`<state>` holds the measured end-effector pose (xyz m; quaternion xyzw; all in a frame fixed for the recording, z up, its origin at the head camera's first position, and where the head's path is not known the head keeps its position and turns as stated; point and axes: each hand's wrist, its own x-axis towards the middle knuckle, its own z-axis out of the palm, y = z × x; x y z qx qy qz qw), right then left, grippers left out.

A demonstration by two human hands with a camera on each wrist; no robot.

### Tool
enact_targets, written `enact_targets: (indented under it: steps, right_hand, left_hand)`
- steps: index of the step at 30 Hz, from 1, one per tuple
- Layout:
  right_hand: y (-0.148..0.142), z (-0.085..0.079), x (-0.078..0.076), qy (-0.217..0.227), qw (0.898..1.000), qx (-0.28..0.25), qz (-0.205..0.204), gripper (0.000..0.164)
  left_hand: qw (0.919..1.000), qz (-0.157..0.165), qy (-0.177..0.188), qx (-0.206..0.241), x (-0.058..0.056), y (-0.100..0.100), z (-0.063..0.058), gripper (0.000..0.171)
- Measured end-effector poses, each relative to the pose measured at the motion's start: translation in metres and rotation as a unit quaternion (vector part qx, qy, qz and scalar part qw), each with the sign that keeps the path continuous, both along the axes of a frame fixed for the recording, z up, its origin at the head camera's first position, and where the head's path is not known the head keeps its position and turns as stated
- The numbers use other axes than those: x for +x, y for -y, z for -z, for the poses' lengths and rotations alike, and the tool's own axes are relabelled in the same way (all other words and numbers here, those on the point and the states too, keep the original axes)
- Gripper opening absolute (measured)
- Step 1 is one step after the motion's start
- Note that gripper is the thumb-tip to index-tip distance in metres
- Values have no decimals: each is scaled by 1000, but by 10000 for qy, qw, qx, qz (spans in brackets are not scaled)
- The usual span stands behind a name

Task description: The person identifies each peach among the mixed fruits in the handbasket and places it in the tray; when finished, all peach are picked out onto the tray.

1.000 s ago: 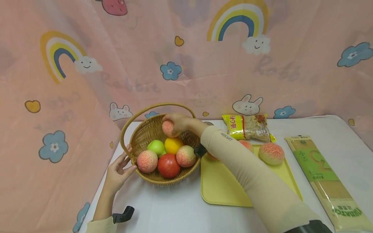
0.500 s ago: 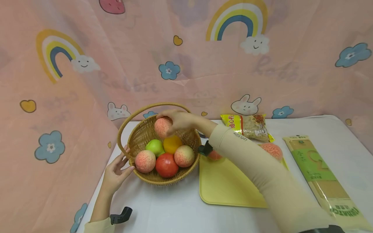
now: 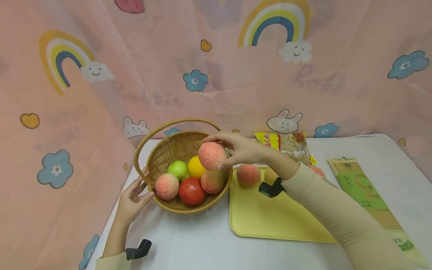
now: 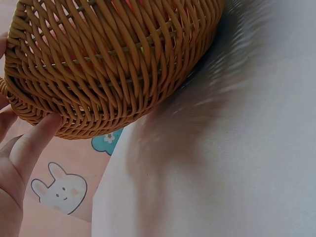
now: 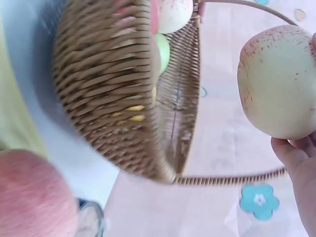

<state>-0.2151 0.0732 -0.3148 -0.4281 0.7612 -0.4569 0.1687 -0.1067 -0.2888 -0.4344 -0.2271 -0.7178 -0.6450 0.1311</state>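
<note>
Starting with the right hand (image 3: 241, 148): what is held in it?

A round, cream peach with pink speckles (image 3: 212, 155) is gripped between thumb and fingers, which are spread to its width. It is held above the right rim of a round brown wicker basket (image 3: 168, 153); in the right wrist view it is seen apart from that rim.

And the left hand (image 3: 131, 204)?

The basket's left rim is held by its thumb and fingers, beside the foot of the arched wicker handle (image 3: 182, 120).

What is carried inside?

A light green round apple (image 3: 177, 170), a bright yellow round fruit (image 3: 195, 167), a glossy red round fruit (image 3: 192, 191) and two pink-and-cream peaches (image 3: 167, 186) are grouped there.

Where is the basket placed?

Near the back left corner of the white-covered worktop (image 3: 189, 243). Just beside it a flat yellow rectangular tray (image 3: 263, 217) is laid, partly covered by a beige sleeve (image 3: 344, 210); a reddish-pink peach (image 3: 248, 174) is set near its back left corner. By the worktop's back edge a yellow-and-clear plastic bag (image 3: 293, 144) is seen; toward the right edge, a long green-and-tan packet (image 3: 364, 191).
</note>
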Motion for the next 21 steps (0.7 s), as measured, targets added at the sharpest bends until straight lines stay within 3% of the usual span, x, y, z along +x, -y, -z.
enact_targets:
  steps: [5, 10, 15, 21]
  right_hand:
    - [-37, 14, 16, 129, 9976, -662, 180, 71]
    - [-73, 37, 36, 111, 9933, -969, 617, 73]
    - [-95, 69, 58, 314, 9898, -1004, 963, 74]
    - [-97, 106, 79, 599, 9870, -904, 1186, 69]
  left_hand:
    - [9996, 179, -193, 78, -3, 2, -1, 62]
    - [9995, 211, -176, 120, -5, 3, -2, 62]
    - [10000, 56, 18, 37, -3, 3, -1, 62]
    - [9999, -61, 119, -43, -2, 3, 1, 63]
